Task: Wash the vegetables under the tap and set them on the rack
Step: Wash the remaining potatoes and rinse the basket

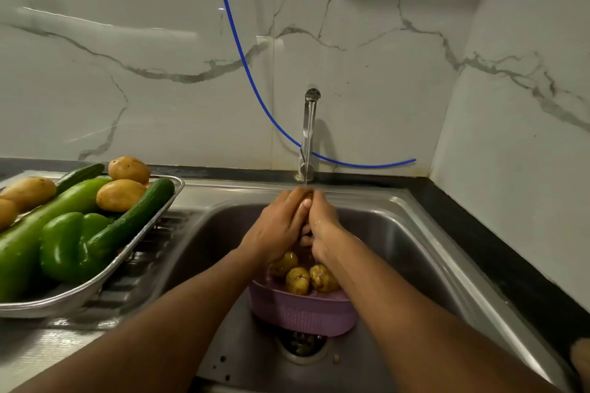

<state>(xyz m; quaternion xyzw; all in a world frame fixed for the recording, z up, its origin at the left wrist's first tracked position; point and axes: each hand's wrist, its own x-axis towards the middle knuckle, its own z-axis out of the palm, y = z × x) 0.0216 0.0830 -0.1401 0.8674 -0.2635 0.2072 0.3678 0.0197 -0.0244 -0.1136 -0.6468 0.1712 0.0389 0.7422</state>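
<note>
both hands, left hand [278,223] and right hand [322,223], clasp one potato [307,198] under the tap [309,134], above the purple basket [301,313] in the sink [415,233].

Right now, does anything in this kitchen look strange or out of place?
Two things. A blue tube hangs loose down the marble wall, passes behind the tap and ends open on the counter. Small bits of debris lie around the sink drain. Nothing looks spilled or broken.

head view | single camera, worn high | faces forward and down into the sink [424,223] | close over forearms | tap [309,134] ahead, centre
</note>
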